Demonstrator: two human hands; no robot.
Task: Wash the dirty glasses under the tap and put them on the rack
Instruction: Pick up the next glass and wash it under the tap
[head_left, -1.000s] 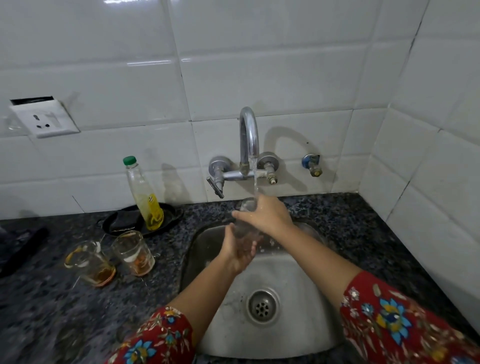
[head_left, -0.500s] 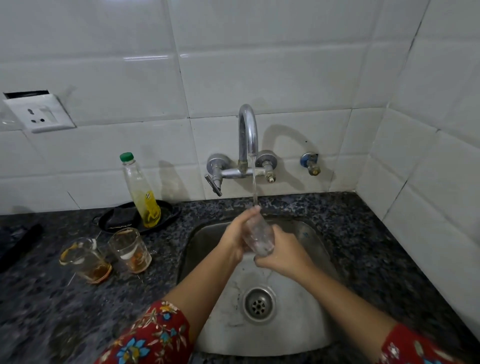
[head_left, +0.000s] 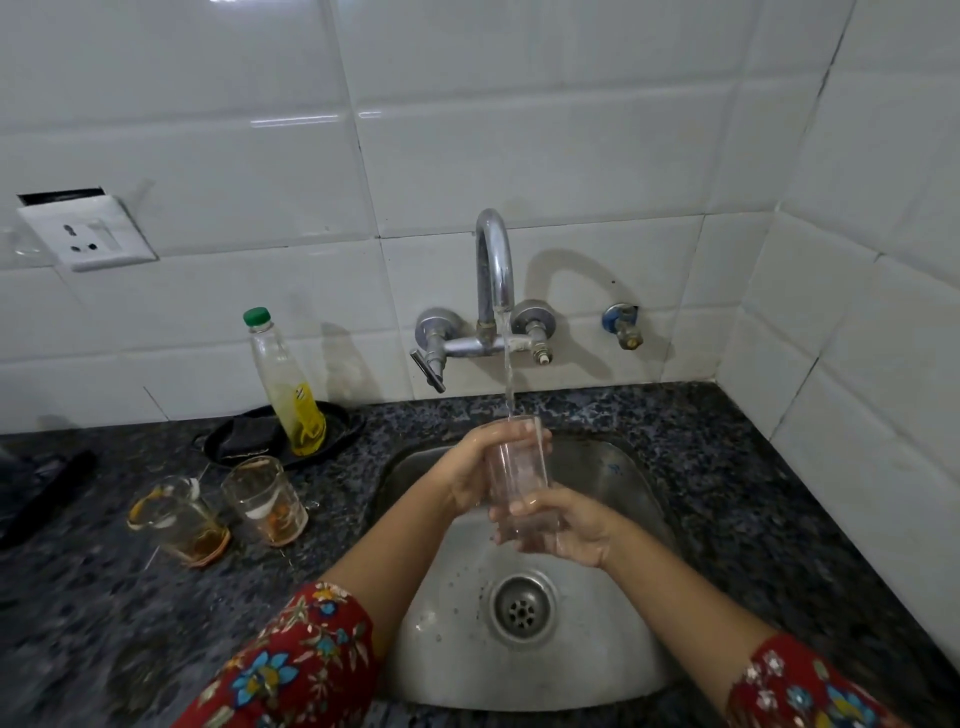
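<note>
A clear glass (head_left: 519, 475) stands upright over the steel sink (head_left: 613, 670), its mouth under the water running from the tap (head_left: 494, 270). My left hand (head_left: 475, 470) grips its upper part from the left. My right hand (head_left: 566, 527) grips its base from the right. Two dirty glasses with brown residue, one (head_left: 176, 517) and the other (head_left: 265, 499), stand on the dark granite counter to the left of the sink. No rack is in view.
A soap bottle (head_left: 288, 395) with a green cap stands on a black dish (head_left: 234, 441) behind the dirty glasses. A wall socket (head_left: 85, 239) is at the upper left. White tiled walls close off the back and the right side.
The glass has turned from tilted to upright under the stream. My left hand has slid up round its top, and my right hand stays at its base.
</note>
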